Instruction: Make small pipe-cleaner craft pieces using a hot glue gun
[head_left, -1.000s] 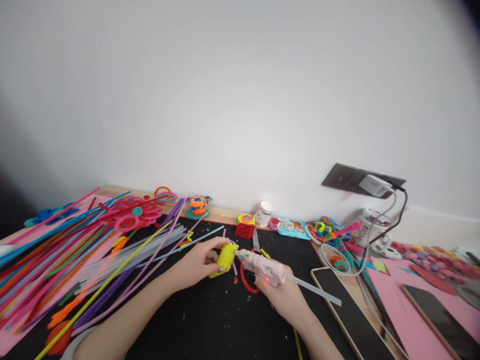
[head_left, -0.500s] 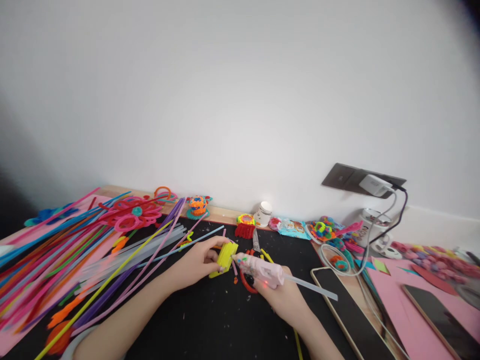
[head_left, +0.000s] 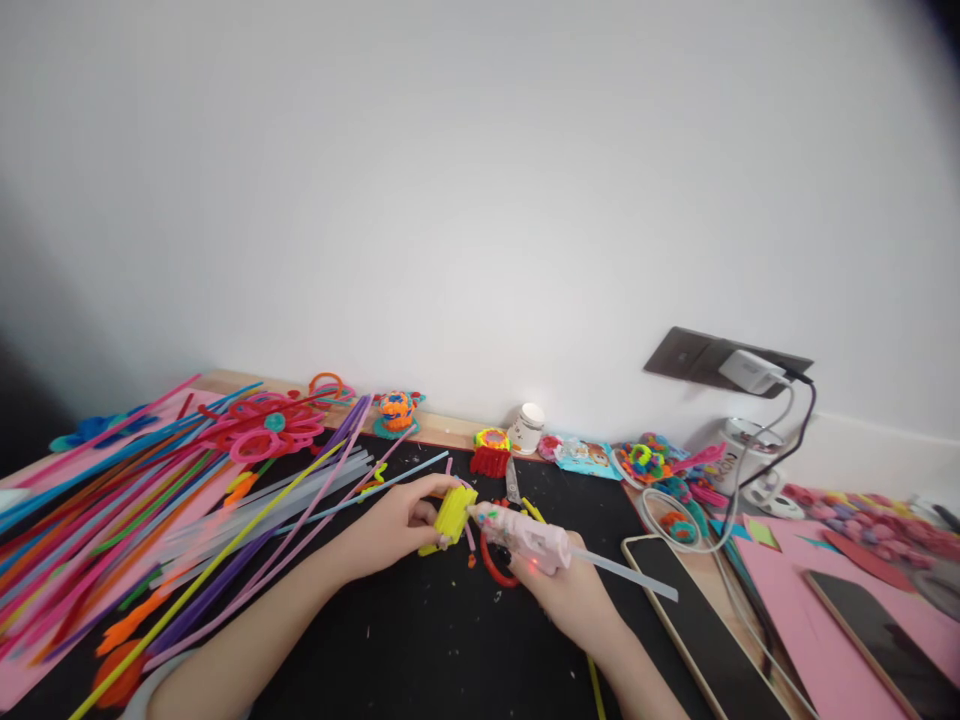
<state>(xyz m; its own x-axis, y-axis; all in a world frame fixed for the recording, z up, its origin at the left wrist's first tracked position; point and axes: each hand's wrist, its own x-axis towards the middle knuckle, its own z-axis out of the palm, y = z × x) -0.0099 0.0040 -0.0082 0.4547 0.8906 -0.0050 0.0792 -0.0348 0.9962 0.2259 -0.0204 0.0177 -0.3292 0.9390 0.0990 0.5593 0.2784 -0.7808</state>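
Between its thumb and fingers, my left hand (head_left: 401, 520) grips a yellow bundle of fuzzy pipe cleaners (head_left: 454, 515) above the black mat (head_left: 420, 640). My right hand (head_left: 574, 590) is closed around a pale pink hot glue gun (head_left: 536, 540), a clear glue stick jutting from its back and a small red light glowing. The gun's nozzle points left, at or very near the right side of the yellow bundle; contact is too small to tell. Partly behind the gun lie scissors with red handles (head_left: 495, 565). A red and yellow pipe cleaner piece (head_left: 490, 462) sits beyond.
Many coloured pipe cleaners (head_left: 142, 500) and clear glue sticks (head_left: 255, 515) spread across the left. A paper cup (head_left: 527, 428) and fuzzy crafts line the wall. On the right are a phone (head_left: 690, 620), a white cable (head_left: 724, 540), a mug (head_left: 742, 455) and pink sheets (head_left: 795, 610).
The glue gun's nozzle has shifted very slightly right along with the gun. The yellow bundle has turned a little in my left hand. Everything else looks the same.
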